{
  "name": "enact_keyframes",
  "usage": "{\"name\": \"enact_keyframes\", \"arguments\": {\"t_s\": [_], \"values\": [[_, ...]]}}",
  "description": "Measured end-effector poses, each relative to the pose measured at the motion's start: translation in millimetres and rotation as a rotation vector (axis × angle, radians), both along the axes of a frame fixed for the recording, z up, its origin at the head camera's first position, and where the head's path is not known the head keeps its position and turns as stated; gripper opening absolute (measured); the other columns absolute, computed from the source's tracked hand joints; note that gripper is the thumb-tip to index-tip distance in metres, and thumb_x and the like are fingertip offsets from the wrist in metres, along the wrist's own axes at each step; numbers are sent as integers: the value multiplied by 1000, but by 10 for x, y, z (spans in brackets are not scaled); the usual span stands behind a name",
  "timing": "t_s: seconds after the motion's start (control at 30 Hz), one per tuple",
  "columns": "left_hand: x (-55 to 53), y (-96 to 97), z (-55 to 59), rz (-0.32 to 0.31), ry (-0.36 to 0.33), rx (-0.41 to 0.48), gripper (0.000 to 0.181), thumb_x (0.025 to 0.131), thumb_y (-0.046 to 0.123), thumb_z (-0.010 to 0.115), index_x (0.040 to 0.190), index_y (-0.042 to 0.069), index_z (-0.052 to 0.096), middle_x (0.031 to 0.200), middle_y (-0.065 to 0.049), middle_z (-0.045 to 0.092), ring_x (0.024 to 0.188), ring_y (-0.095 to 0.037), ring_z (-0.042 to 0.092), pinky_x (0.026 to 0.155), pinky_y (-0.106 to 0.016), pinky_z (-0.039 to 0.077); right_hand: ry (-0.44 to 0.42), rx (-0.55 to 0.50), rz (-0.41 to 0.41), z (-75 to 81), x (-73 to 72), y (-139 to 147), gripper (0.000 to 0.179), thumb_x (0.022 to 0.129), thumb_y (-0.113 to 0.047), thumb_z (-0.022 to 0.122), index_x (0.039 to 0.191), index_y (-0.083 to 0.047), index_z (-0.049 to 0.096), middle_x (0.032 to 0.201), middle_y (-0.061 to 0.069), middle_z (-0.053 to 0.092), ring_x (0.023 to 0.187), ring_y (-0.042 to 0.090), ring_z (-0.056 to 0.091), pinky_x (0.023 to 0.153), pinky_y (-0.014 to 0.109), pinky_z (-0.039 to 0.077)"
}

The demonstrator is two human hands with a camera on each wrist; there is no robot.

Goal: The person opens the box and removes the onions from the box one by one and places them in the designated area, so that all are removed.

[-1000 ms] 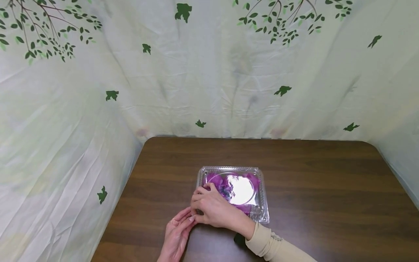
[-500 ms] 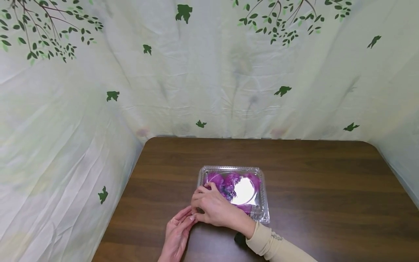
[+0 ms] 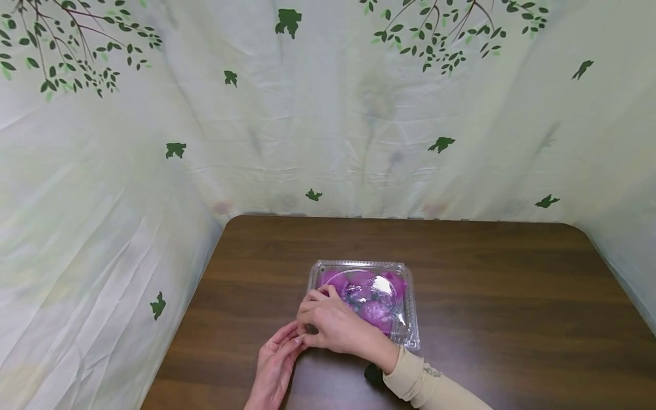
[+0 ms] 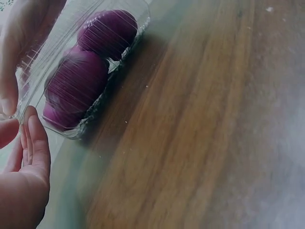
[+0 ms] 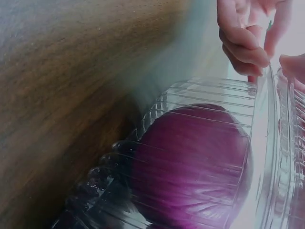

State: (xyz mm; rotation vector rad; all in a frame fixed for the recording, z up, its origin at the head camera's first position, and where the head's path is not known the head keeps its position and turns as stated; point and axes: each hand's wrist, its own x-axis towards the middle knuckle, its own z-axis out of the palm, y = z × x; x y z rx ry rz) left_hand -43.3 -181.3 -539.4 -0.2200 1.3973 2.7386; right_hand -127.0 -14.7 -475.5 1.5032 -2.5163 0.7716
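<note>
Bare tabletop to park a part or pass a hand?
Widest: table from the clear container to the right edge. Also the strip between container and backdrop, and left of the left hand. Crowded: container's near-left corner, where the right hand meets the left; also by the sleeve, with a dark object.
</note>
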Motion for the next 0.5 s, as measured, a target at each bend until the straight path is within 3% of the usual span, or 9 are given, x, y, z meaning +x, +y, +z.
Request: {"name": "enact_keyframes", "arguments": {"t_s": [0.27,0.5], "values": [[-12,12,11,6,3,5,35,93,-15,52,112,7,71,105,-8,68,95,-15,65,85,-26,53,76,28,-23,38,-16,-5,15,79,-36,81,75,-29,69,84,-20,61,101,7,51,98,38,34],[-4,40,39,33,-36,-20,34,91,-16,53,109,7,72,103,-8,68,94,-15,65,84,-26,53,148,58,-64,102,-18,28,14,77,-41,80,80,-30,72,95,-15,63,106,10,53,99,35,38]]}}
